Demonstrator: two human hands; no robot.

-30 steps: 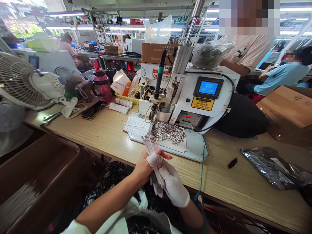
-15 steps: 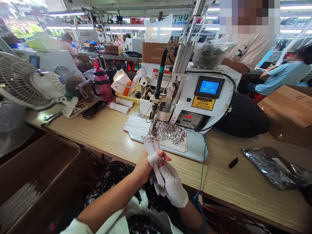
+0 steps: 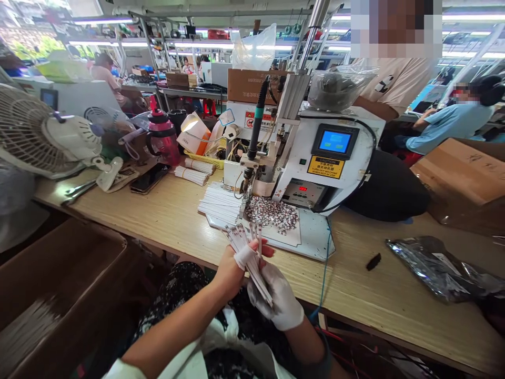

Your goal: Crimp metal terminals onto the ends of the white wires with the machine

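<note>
A bundle of thin white wires (image 3: 238, 238) with small dark-marked ends is held over the table's front edge, its top fanned apart. My left hand (image 3: 229, 273), with a white wrap on the thumb, is closed around the upper part. My right hand (image 3: 283, 299), in a white glove, is closed about the lower part, its fingers partly behind the wires. Just beyond, a pile of small pieces (image 3: 272, 213) and a layer of white wires (image 3: 219, 202) lie at the foot of a bench machine (image 3: 335, 181).
Two bundles of white wires (image 3: 191, 175) lie to the left, near a phone (image 3: 150, 178), a pink bottle (image 3: 163, 139) and a fan (image 3: 59, 131). On the right are a silvery bag (image 3: 437, 268) and a cardboard box (image 3: 461, 173). A co-worker (image 3: 398, 79) stands behind the machine.
The wires' top ends have spread apart into separate groups. My right hand has turned and shifted slightly up around the lower part; my left hand keeps its hold. The view has shifted slightly.
</note>
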